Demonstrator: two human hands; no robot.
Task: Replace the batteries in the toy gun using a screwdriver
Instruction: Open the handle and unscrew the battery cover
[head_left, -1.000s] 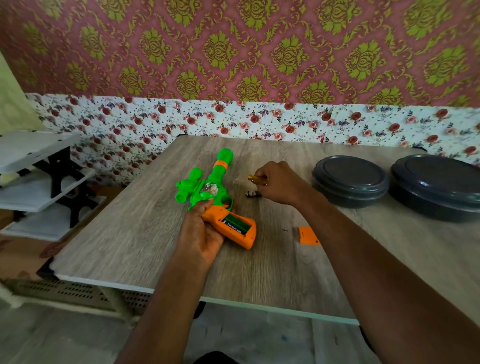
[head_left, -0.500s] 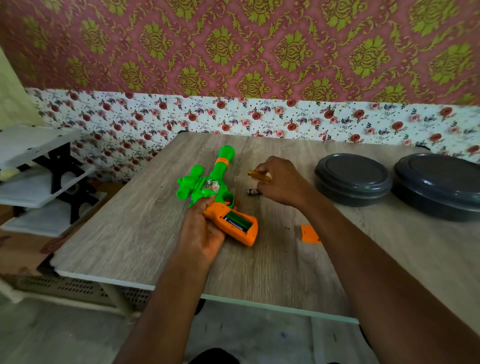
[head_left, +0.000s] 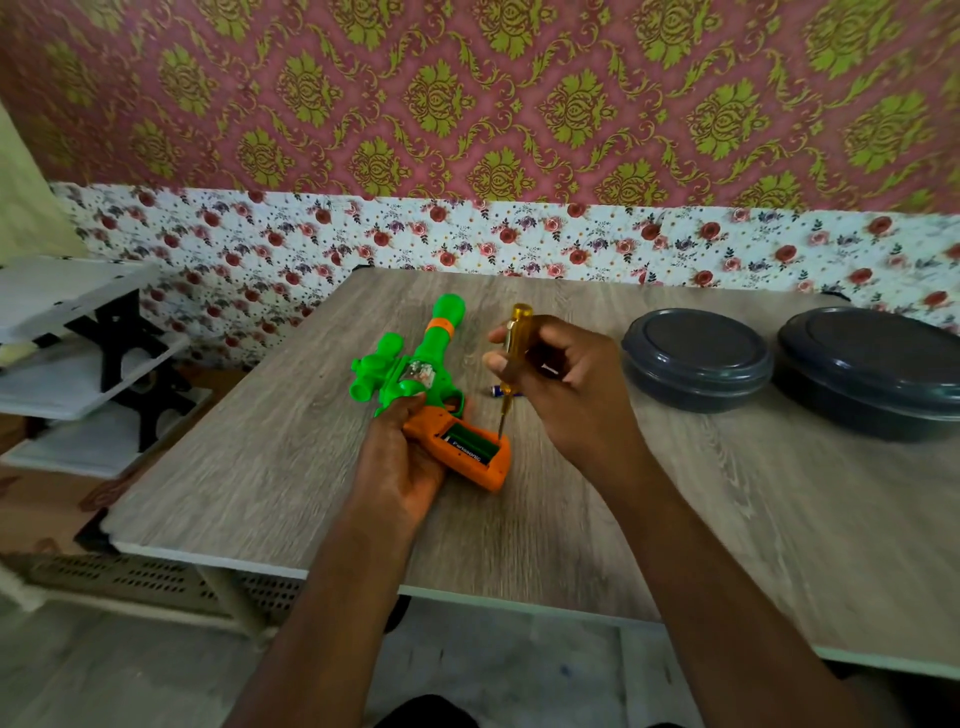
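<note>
Fingers (head_left: 558, 338) (R) round clear-amber screwdriver (head_left: 520, 318), thin shaft at plastic toy gun (head_left: 434, 358)

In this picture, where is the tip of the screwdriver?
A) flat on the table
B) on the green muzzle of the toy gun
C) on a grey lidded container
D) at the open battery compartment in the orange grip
D: the right hand holds the screwdriver nearly upright, its tip down at the edge of the open battery compartment in the orange grip of the toy gun, which the left hand grips.
</note>
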